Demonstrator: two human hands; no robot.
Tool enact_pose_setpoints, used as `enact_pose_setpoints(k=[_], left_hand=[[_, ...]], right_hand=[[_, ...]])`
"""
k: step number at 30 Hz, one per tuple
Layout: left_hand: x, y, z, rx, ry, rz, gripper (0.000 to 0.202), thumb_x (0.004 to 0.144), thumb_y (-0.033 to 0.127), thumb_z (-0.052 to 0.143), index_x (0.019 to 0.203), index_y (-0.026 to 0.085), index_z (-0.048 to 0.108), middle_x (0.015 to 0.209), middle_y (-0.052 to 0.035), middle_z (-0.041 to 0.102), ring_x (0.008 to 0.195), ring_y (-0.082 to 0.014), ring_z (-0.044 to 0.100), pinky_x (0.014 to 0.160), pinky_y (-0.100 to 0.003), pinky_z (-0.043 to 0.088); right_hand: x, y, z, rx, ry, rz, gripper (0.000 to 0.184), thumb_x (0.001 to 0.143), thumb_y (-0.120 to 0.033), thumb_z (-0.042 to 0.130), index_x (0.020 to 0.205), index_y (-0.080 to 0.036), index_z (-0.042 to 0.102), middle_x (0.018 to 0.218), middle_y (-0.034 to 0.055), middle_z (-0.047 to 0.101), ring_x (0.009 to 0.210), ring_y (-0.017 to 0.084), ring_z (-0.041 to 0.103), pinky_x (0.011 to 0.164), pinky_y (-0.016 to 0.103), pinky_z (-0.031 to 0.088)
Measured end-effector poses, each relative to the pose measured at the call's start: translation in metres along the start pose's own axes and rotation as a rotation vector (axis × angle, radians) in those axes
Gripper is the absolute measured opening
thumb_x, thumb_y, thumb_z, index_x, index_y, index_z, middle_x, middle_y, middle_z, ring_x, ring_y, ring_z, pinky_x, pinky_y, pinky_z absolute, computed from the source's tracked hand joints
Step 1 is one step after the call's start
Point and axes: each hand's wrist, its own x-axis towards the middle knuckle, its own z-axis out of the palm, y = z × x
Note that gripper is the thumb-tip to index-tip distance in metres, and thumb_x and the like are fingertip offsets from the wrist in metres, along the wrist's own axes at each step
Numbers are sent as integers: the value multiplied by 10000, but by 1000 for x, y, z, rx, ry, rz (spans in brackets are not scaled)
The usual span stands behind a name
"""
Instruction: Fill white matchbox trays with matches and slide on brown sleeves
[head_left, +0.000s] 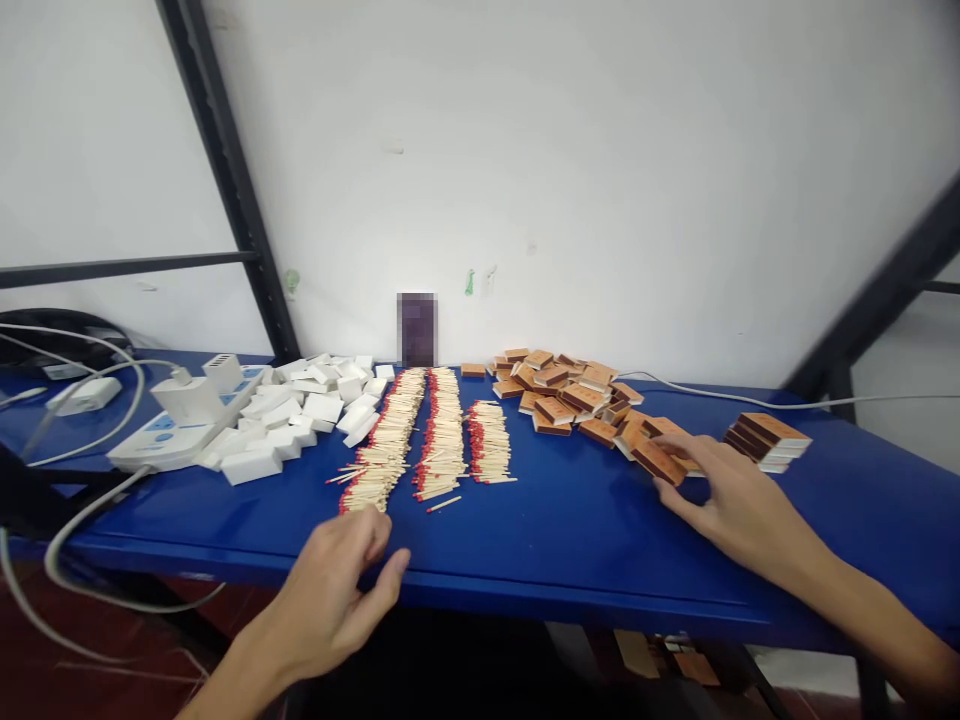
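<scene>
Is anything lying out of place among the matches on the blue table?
Yes. One red-tipped wooden match lies alone and slanted on the glossy blue table, just before the neat middle row of matches.

Blue worktop point(570, 540), left to right: power strip point(172, 430), heap of white trays point(300, 410), three rows of red-tipped matches point(442, 430), heap of brown matchbox sleeves point(570, 395), and a small stack of boxes point(766, 440) far right.

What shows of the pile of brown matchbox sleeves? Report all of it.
The pile of brown matchbox sleeves is a loose heap of flat cardboard boxes, orange-brown on top with darker sides, jumbled on the blue table, right of the rows of matches. Its near end trails toward the right hand, which touches the closest box.
</scene>
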Motion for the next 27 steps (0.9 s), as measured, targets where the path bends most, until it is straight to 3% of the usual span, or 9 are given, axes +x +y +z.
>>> enact_pose_setpoints(k=[3, 6, 9, 12, 17, 22, 27], left_hand=[[2, -28, -37, 235, 96, -157, 90, 942, 272, 490, 883, 209, 462, 772, -5, 539, 672, -171, 516, 645, -294, 425], [-3, -63, -73, 556, 128, -252, 231, 932, 344, 506, 1077, 176, 570, 1068, -114, 588, 1005, -309, 540, 900, -444, 417], [-15, -91, -92, 702, 70, -232, 315, 928, 396, 489, 1103, 167, 615, 1144, -142, 549, 1058, -345, 522, 949, -506, 396], [-26, -104, -93, 749, 6, -294, 300, 924, 386, 534, 1094, 170, 653, 1185, -138, 546, 1055, -354, 523, 872, -499, 428], [-27, -100, -86, 718, -37, -348, 212, 922, 330, 555, 1032, 184, 663, 1136, -100, 598, 1062, -360, 534, 824, -462, 418], [-25, -97, -86, 659, -34, -364, 196, 947, 256, 485, 1015, 177, 651, 1018, -71, 658, 1043, -345, 568, 878, -502, 366], [-28, -105, -86, 573, 43, -345, 152, 888, 301, 611, 993, 215, 678, 971, -66, 707, 997, -323, 607, 911, -500, 361]], right_hand=[[-6, -13, -5, 109, 48, -12, 371, 840, -376, 515, 1196, -275, 527, 1201, 144, 642, 1060, 381, 627, 869, 541, 511], [-9, -28, -8, 200, -30, -90, 334, 841, -349, 538, 1174, -321, 548, 1163, 106, 670, 1070, 366, 637, 887, 529, 527], [-7, -41, -7, 229, -132, -184, 358, 856, -314, 525, 1213, -324, 545, 1183, 80, 667, 1077, 329, 643, 874, 481, 550], [0, -53, -5, 221, -153, -258, 341, 870, -282, 513, 1208, -307, 546, 1228, 75, 638, 1116, 302, 620, 896, 467, 538], [16, -86, -7, 302, -50, -383, 276, 900, -257, 521, 1173, -272, 566, 1217, 102, 625, 1118, 279, 601, 914, 456, 513], [37, -153, -9, 360, -117, -591, 242, 932, -179, 475, 1133, -233, 599, 1071, 96, 674, 972, 238, 627, 839, 410, 516], [70, -229, -3, 319, -289, -753, 171, 951, -250, 531, 1069, -176, 629, 1025, 102, 652, 887, 229, 615, 773, 367, 514]])
